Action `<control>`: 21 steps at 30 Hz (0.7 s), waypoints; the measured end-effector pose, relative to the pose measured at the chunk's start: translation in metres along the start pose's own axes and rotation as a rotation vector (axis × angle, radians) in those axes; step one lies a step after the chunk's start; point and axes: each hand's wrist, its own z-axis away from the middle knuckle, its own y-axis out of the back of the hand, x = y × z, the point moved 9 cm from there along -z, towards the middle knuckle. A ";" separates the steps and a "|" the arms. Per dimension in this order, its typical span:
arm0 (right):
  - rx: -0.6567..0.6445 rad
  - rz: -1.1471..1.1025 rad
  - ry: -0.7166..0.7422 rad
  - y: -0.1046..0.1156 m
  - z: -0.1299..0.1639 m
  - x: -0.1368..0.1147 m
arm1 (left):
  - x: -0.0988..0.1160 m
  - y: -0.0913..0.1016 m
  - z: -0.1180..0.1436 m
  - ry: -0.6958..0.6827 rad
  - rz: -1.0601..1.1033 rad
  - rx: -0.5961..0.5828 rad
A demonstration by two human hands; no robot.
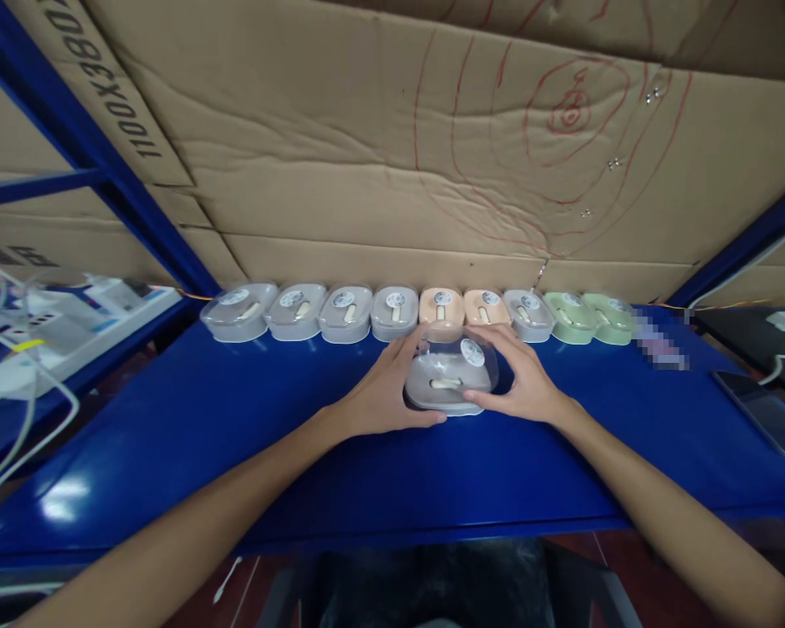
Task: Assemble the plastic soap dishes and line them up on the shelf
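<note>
The grey, rounded-square box with a clear domed lid (450, 370) sits between your two hands, around the middle of the glossy blue tabletop (235, 445), nearer the back edge than the front edge. You have your left hand (380, 391) spread in a wide curve around the box's left side, thumb along the lower front and fingers reaching toward the back. Your right hand (524, 377) is likewise curved half open, its fingers over the far right side and its thumb pressed at the front right of the lid. You hold the box from both sides; whether its base rests fully on the tabletop, you cannot tell. Its lid shows a round white printed sticker (472, 352) toward the back right, and a short cream-coloured bar (446, 384) lies crosswise near the front. Just behind your hands, along the back edge, stand similar grey boxes (345, 314), two peach boxes (441, 305) and two pale green boxes (570, 316).
</note>
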 end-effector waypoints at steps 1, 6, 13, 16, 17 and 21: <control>-0.014 0.001 0.016 -0.003 0.001 -0.002 | 0.000 0.000 0.000 -0.011 0.016 0.001; -0.044 0.010 0.051 -0.010 0.003 -0.006 | -0.004 -0.002 -0.002 -0.019 0.066 0.003; -0.070 0.032 0.053 -0.014 0.004 -0.004 | -0.008 -0.002 -0.001 0.012 0.150 0.019; -0.094 0.018 0.053 -0.019 0.006 -0.003 | -0.007 -0.003 -0.002 0.015 0.149 0.009; -0.103 0.015 0.051 -0.021 0.006 -0.003 | -0.007 -0.003 -0.002 0.013 0.143 0.008; -0.121 0.001 0.035 -0.026 0.007 -0.001 | -0.007 -0.003 -0.001 0.014 0.100 0.011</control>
